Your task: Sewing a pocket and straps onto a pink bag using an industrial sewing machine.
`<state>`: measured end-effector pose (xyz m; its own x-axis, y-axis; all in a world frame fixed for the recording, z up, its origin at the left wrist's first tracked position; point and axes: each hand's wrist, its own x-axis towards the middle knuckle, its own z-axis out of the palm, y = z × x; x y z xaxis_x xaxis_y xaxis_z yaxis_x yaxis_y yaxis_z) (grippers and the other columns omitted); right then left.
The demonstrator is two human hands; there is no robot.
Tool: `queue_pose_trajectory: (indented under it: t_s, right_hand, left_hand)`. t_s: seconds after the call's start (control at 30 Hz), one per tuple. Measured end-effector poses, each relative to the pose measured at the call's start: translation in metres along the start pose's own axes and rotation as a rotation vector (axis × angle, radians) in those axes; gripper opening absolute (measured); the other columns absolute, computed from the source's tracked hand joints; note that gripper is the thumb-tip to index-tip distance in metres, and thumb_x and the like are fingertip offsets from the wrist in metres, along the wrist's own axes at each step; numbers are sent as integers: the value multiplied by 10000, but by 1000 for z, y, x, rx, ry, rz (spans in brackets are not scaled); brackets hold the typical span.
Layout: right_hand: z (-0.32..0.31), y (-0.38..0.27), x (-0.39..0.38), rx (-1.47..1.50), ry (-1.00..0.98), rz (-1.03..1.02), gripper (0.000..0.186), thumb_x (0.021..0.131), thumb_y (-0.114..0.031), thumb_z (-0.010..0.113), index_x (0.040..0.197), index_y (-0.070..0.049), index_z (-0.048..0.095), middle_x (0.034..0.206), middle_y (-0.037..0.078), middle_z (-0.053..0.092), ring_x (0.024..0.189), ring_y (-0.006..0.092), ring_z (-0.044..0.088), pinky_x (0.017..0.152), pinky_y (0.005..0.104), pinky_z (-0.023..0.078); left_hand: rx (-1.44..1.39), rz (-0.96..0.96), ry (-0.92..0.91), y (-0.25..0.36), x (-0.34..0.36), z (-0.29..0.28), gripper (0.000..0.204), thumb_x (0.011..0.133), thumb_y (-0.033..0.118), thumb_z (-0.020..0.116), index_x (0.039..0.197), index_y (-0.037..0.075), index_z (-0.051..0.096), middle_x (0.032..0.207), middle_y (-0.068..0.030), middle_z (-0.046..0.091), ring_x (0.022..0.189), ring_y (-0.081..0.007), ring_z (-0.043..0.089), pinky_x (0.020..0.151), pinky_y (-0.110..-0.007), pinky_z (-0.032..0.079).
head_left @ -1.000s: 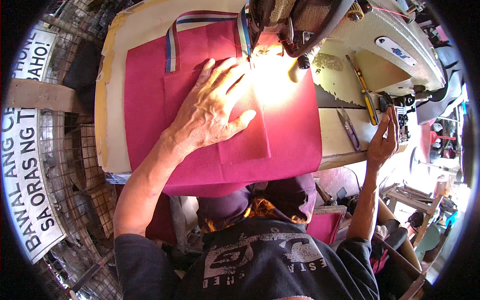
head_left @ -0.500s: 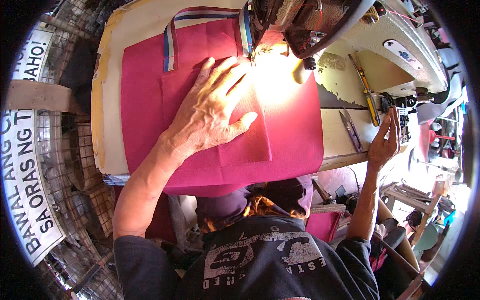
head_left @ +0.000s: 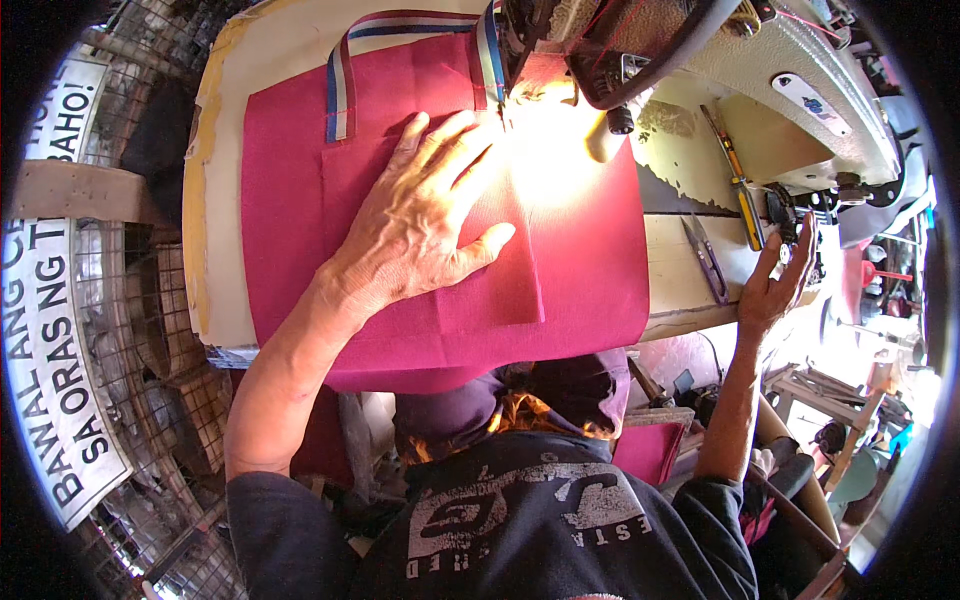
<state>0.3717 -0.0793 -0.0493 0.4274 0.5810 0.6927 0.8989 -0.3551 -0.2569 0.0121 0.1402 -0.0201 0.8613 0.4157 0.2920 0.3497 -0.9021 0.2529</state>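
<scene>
Under the left hand [head_left: 408, 228], fingers outspread, maroon cloth [head_left: 590, 285] appears light, limp, best held by its edge; right hand [head_left: 769, 295] open-fingered.

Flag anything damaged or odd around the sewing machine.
Mostly wear. The machine bed, right of the maroon fabric, shows a jagged-edged dark patch, as if its pale finish had flaked off. The cream work surface's left edge also looks ragged and yellowed.
</scene>
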Motion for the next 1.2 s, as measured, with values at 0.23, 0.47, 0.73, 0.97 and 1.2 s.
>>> queue_pose_trajectory:
  t_s: [0.23,0.47,0.73,0.97,1.2]
  right_hand:
    - [2,1,-1,6,-6,23,468,1035,-148,572,1473,-4,492,1501,206,513,1403,366,471,1160,476,372]
    - [1,4,-3,-7,-5,25,450,1033,-145,575,1459,-12,513,1505,195,513,1402,362,474,1153,479,379]
    - [4,7,-5,3,-5,50,467,1037,-157,580,1476,-24,492,1525,199,486,1382,354,488,1106,471,424]
    - [2,-1,-1,29,-21,48,451,1042,-160,566,1469,-28,505,1528,179,492,1384,349,487,1079,466,452]
    - [1,3,-2,19,-20,33,445,1034,-133,575,1464,-34,514,1522,186,495,1391,342,481,1047,439,484]
  left_hand:
    - [21,4,-6,-3,1,3,709,888,433,656,1426,-3,504,1480,-216,485,1421,-388,409,1231,-561,254]
    - [19,23,20,-3,1,0,692,883,412,662,1406,-17,516,1469,-202,494,1417,-360,415,1229,-553,258]
    - [-7,7,12,-5,3,2,681,872,395,666,1406,-2,519,1464,-213,497,1414,-386,417,1229,-558,262]
    - [14,5,15,-5,0,1,684,861,383,682,1402,-4,521,1449,-210,507,1409,-389,419,1228,-555,268]
    - [-5,4,28,-6,4,4,670,868,389,673,1383,-16,533,1434,-213,515,1402,-385,428,1230,-548,266]
